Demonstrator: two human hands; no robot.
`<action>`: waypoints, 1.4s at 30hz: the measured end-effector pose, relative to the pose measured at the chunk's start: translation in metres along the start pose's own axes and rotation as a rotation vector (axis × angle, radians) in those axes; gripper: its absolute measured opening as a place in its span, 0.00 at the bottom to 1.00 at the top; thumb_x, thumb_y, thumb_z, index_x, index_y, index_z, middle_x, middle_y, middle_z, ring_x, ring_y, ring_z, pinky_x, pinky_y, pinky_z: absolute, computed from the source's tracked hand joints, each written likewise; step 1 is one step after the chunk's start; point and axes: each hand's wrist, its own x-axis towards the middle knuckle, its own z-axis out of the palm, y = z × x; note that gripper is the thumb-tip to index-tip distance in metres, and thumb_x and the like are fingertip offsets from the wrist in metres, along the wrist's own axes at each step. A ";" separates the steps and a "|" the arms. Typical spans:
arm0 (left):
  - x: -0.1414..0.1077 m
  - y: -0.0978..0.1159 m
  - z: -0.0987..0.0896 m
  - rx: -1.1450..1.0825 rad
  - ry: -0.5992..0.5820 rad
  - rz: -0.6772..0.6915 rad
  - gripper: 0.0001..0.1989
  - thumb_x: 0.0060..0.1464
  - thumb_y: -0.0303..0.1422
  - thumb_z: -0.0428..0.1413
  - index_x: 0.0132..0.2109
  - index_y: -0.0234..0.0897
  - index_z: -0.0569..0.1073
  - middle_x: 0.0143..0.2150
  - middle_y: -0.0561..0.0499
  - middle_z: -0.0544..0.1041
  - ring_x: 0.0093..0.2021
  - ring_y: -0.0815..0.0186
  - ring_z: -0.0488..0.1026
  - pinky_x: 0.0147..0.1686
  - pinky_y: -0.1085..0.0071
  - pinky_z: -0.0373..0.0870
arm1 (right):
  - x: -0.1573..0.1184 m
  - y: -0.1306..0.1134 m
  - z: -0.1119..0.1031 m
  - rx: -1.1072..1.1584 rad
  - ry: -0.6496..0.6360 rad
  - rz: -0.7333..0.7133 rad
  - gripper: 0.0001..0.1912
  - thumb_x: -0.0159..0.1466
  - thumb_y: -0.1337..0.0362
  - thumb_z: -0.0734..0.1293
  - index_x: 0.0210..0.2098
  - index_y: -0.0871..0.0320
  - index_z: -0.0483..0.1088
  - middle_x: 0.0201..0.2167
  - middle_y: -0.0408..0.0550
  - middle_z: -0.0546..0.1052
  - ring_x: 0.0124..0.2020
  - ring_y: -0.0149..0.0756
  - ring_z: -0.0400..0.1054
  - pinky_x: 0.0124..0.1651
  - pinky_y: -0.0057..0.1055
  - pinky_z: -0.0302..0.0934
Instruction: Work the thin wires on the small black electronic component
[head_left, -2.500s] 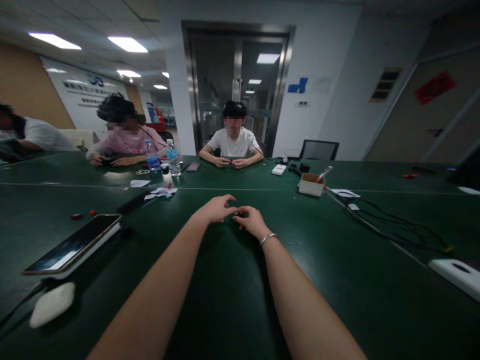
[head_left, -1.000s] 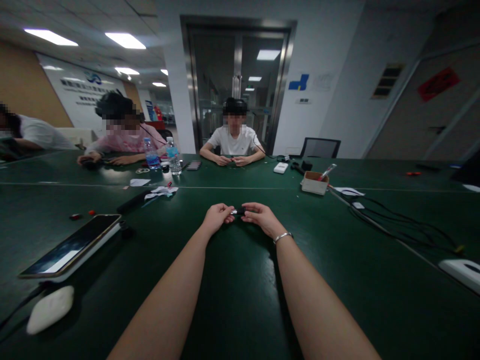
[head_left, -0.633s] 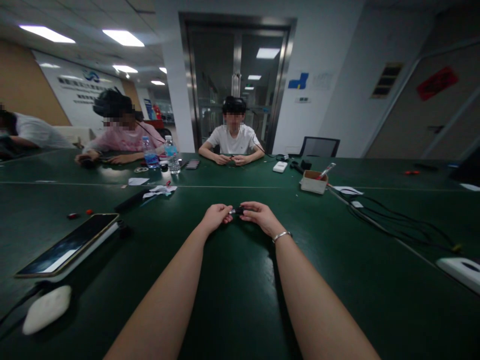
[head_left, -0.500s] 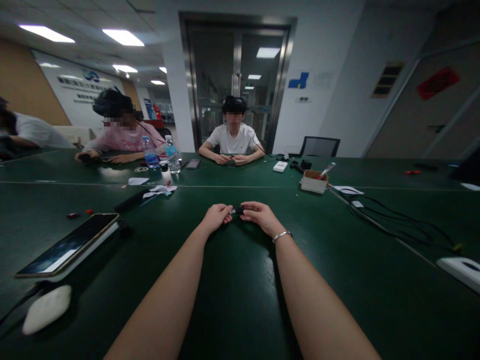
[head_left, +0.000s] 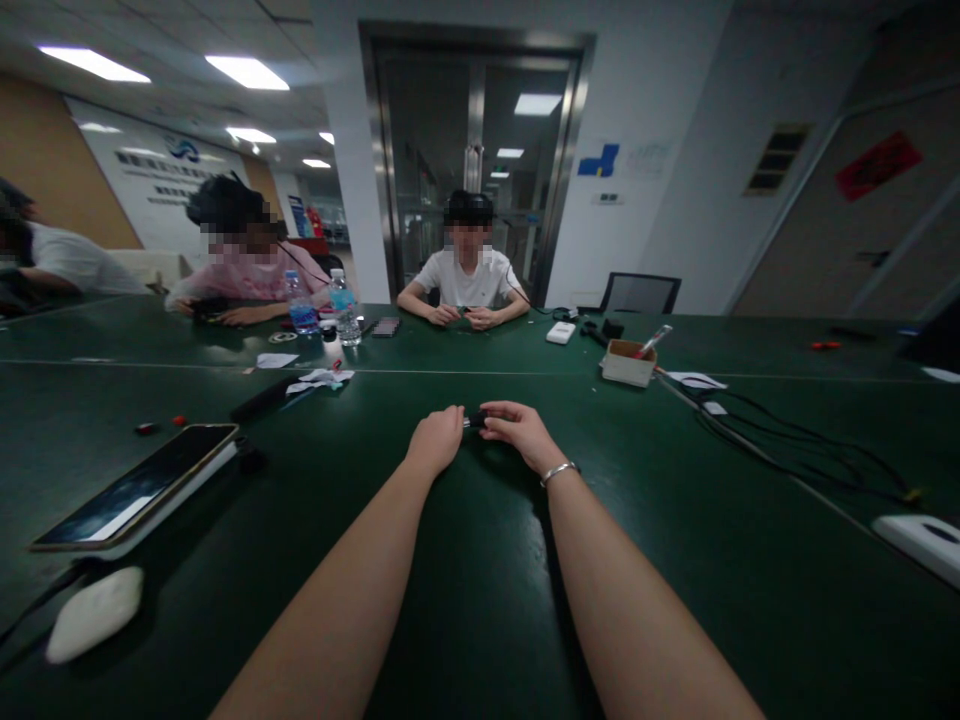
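Observation:
Between my hands, above the green table (head_left: 480, 560), is a small dark object (head_left: 475, 420) with a silvery part at its left end. My right hand (head_left: 519, 432) pinches the dark end between thumb and fingers; a metal bracelet sits on that wrist. At the silvery end my left hand (head_left: 437, 440) is closed, its back turned to the camera. The left fingertips are mostly hidden, so what they grip cannot be made out.
On the left lie a phone (head_left: 139, 490) on a white block and a white rounded object (head_left: 96, 612). Farther off are water bottles (head_left: 345, 312), paper scraps (head_left: 319, 380) and a small box (head_left: 628, 364). Cables (head_left: 795, 430) run at right. Several people sit beyond.
My left hand has turned so that its back now hides its fingertips. My right hand still holds the dark object in nearly the same place.

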 end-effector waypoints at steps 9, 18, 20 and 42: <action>0.004 -0.003 -0.009 -0.079 -0.029 -0.112 0.25 0.63 0.41 0.35 0.32 0.37 0.73 0.31 0.46 0.77 0.29 0.63 0.73 0.29 0.70 0.61 | 0.004 0.001 0.014 -0.004 -0.022 -0.080 0.17 0.48 0.71 0.73 0.39 0.61 0.75 0.37 0.48 0.77 0.28 0.30 0.74 0.35 0.28 0.72; 0.009 -0.012 -0.004 -0.176 -0.009 -0.102 0.25 0.62 0.43 0.37 0.30 0.37 0.73 0.26 0.48 0.74 0.26 0.63 0.69 0.27 0.70 0.56 | 0.004 -0.001 0.017 -0.008 -0.008 -0.065 0.15 0.50 0.71 0.72 0.38 0.62 0.74 0.33 0.47 0.77 0.24 0.28 0.73 0.31 0.24 0.71; 0.008 -0.011 -0.003 -0.143 0.005 -0.072 0.25 0.61 0.44 0.37 0.30 0.38 0.72 0.27 0.48 0.74 0.27 0.63 0.69 0.27 0.70 0.55 | 0.003 -0.001 0.016 -0.016 0.006 -0.039 0.13 0.51 0.71 0.72 0.38 0.64 0.73 0.27 0.47 0.77 0.22 0.28 0.73 0.27 0.22 0.69; 0.012 -0.019 0.011 -0.702 0.014 0.062 0.14 0.55 0.44 0.50 0.39 0.38 0.69 0.31 0.52 0.73 0.31 0.69 0.70 0.30 0.74 0.64 | 0.005 -0.001 0.011 0.066 0.133 0.030 0.06 0.59 0.66 0.67 0.35 0.63 0.70 0.20 0.46 0.74 0.19 0.27 0.70 0.20 0.19 0.63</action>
